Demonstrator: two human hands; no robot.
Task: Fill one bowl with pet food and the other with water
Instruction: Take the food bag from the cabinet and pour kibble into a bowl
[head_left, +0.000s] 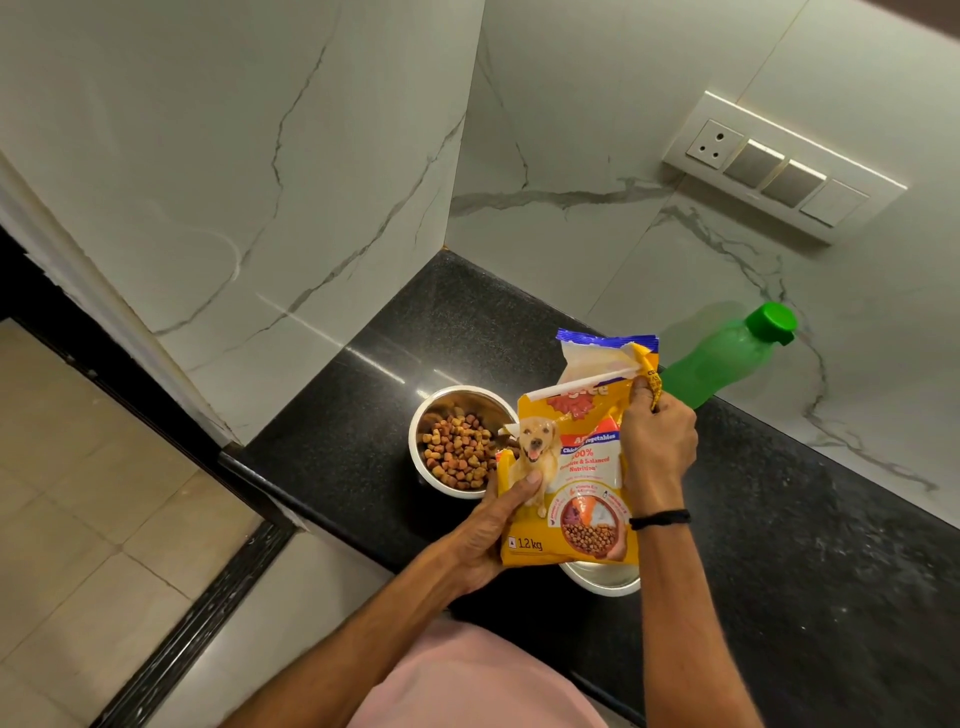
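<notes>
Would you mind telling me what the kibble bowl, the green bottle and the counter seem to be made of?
The kibble bowl looks like polished stainless steel: silvery wall with reflections. The green bottle appears to be translucent plastic, with an opaque green cap. The counter seems to be polished black speckled stone, perhaps granite, given the glossy light streaks.

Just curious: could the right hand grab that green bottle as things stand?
Probably not yet: the right hand is pinching the food bag top. The green bottle stands just beyond it, nothing between them.
</notes>
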